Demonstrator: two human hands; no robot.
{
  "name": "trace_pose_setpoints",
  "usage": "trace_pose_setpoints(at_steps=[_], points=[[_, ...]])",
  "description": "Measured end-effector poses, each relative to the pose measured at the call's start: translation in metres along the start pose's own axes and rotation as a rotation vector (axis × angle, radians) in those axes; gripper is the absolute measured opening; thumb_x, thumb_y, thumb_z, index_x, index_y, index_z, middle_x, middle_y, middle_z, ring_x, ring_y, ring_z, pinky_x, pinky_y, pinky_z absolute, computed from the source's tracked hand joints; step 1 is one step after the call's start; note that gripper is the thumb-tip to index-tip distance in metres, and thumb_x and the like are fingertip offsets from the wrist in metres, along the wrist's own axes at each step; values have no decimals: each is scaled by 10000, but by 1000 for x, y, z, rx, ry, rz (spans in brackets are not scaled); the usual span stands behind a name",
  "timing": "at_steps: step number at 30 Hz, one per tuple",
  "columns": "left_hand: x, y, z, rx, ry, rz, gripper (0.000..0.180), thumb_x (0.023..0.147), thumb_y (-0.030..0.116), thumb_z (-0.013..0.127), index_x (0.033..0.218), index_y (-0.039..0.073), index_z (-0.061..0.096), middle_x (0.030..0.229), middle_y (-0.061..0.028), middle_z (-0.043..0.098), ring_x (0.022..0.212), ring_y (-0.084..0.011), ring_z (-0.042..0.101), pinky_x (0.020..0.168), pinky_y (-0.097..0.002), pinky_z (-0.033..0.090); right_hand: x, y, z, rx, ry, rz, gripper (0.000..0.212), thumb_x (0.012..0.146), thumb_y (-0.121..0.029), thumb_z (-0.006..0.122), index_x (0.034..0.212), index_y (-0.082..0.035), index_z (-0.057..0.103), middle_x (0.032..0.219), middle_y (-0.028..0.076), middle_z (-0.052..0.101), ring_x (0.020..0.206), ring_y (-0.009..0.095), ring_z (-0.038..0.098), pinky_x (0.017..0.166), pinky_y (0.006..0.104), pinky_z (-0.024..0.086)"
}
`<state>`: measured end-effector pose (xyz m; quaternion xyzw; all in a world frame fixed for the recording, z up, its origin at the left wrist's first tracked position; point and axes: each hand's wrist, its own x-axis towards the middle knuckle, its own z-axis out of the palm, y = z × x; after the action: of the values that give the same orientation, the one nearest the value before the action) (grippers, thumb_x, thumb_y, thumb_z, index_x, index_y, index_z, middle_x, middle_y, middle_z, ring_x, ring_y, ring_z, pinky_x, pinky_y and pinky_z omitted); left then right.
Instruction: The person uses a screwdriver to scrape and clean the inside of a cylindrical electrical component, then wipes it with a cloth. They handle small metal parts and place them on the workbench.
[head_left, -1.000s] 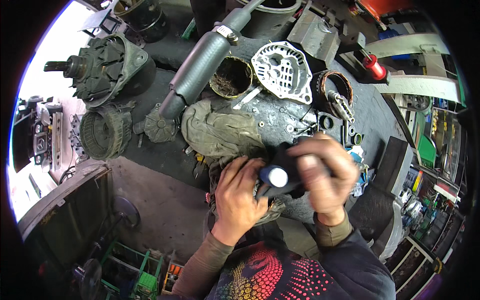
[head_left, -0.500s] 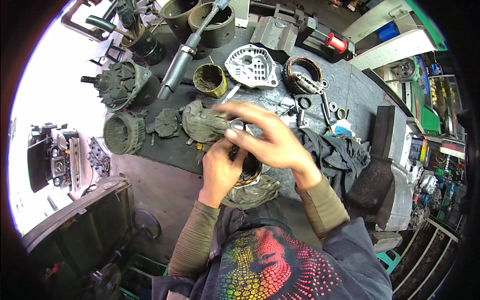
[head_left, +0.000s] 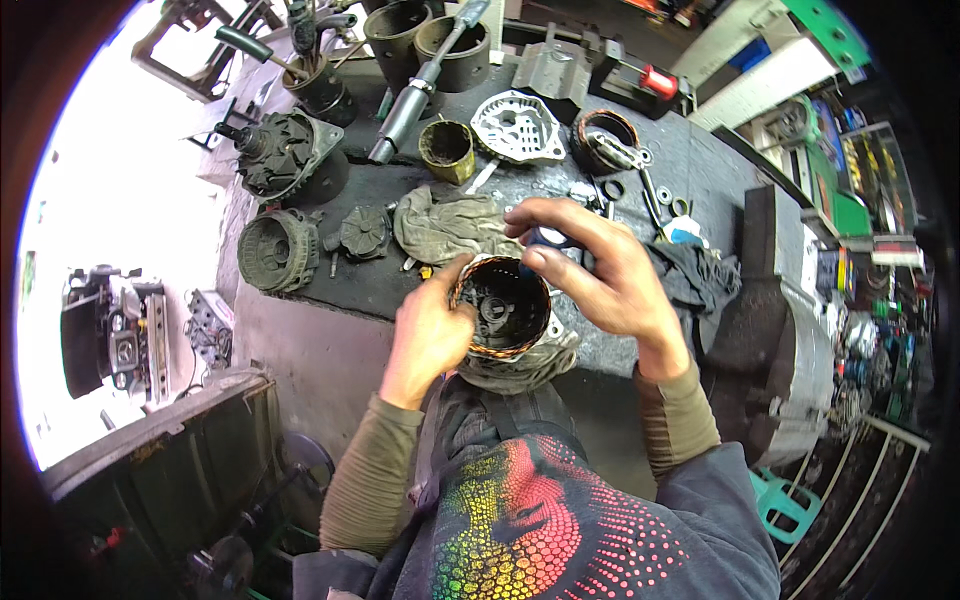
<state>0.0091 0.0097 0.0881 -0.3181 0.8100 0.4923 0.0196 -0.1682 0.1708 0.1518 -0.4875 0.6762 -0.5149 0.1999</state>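
While the left hand (head_left: 432, 330) is cupped round the side of a stator housing (head_left: 502, 312) in the middle of the frame, the right hand (head_left: 600, 272) sits just above and to the right of it, fingers pinched shut on a small dark blue-black part (head_left: 545, 238); I can't make out what that part is, too small and half hidden. The housing, with its copper windings showing round the rim, rests on a grubby rag (head_left: 520, 365) at the near edge of the counter (head_left: 690, 160), open side up.

Going by what's lying about, I'd say the strip-down is well along; a silver end cover (head_left: 520, 125) is already off and sitting in the upper middle, next to a brass-coloured cup (head_left: 446, 150); another winding ring (head_left: 606, 140) is to the right of that; a loose fan-like piece (head_left: 363, 232) and a round dark casing (head_left: 275, 250) are at the left edge of the counter; washers and rings (head_left: 665, 195) are scattered upper right. A second, bigger unit (head_left: 285, 150) in the upper left looks mostly in one piece.

What's left, as I read it: the inside of the held housing looks empty apart from the centre hub, so it's down to the small stuff, whether that goes in or comes out I can't tell.
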Motion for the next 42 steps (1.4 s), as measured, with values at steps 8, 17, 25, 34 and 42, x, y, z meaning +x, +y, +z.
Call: trace_pose_setpoints(at_steps=[8,17,25,34,42], points=[[5,-33,-32,152,-167,97,617,829,17,591,1436,77,685,1341,-232,733,1295,-390,685,1124,-441,511,-61,-33,71,-322,187,28,339,978,-74,773,1293,2,673,1206,166,741,1108,309,748,939,393,578],[49,-37,18,258,-135,486,505,852,82,575,1323,122,754,1141,-245,769,1047,-434,741,954,-527,582,-82,-22,72,-446,260,296,299,976,-124,770,1224,1,658,1059,192,719,939,379,731,804,444,574],[62,-28,20,278,-277,502,517,848,-3,593,1328,97,753,1308,-217,740,1230,-390,701,1087,-472,542,-80,-28,39,-660,-20,363,213,978,-169,755,1121,-41,663,1069,155,642,930,401,699,768,492,567],[67,-32,31,-87,-323,336,575,769,-85,536,1268,50,790,1312,-191,764,1309,-330,693,1167,-406,498,-36,-7,12,-936,-669,51,188,838,-127,706,982,-9,729,973,133,713,894,299,771,719,432,635],[70,-42,34,-118,-285,393,577,752,-74,549,1256,62,797,1303,-184,765,1244,-365,701,1137,-422,515,-40,-13,28,-848,-491,466,186,850,-211,751,950,-56,730,901,133,742,796,356,770,673,510,606]])
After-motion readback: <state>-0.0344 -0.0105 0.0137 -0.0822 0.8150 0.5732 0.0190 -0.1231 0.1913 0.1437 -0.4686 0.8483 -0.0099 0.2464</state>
